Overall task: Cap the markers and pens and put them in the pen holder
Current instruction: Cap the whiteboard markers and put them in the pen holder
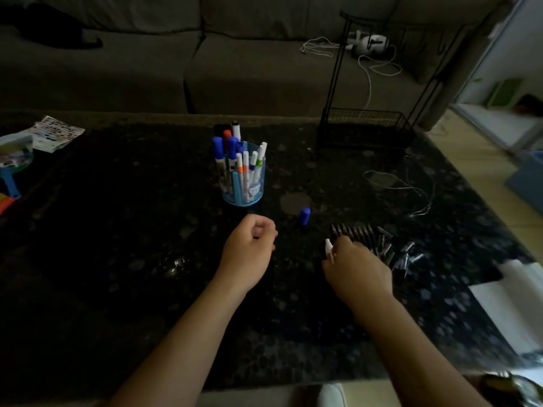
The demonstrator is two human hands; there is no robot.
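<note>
At the far left edge of the dark speckled table [117, 230] lie a sticker sheet [57, 131] and some colourful packets [13, 160], blurred and cut off by the frame. A grey sofa [249, 69] runs along behind the table. Near the middle of the table stands the blue pen holder [235, 198], upright and crowded with capped markers [245, 163], thick blue-capped ones on its left side and thin white ones on its right. Nearer the person, the left hand [249, 248] hovers over the table in front of the holder; its grip is clenched, fingers curled against the thumb, with nothing seen in it. Just right of that hand a single blue cap [305, 215] stands upright on the table, apart from the holder. Further right, the right hand [357, 268] reaches down onto a row of dark pens [360, 232] lying side by side, tips pointing away; its grip is closed round a white-tipped marker [328, 245] whose end pokes out past the fingers. Loose dark pen caps [407, 255] lie scattered just right of the row. Beyond them a white cable [411, 188] loops over the table, a black wire rack [364, 127] stands at the far edge, and white paper [514, 304] lies at the right edge.
</note>
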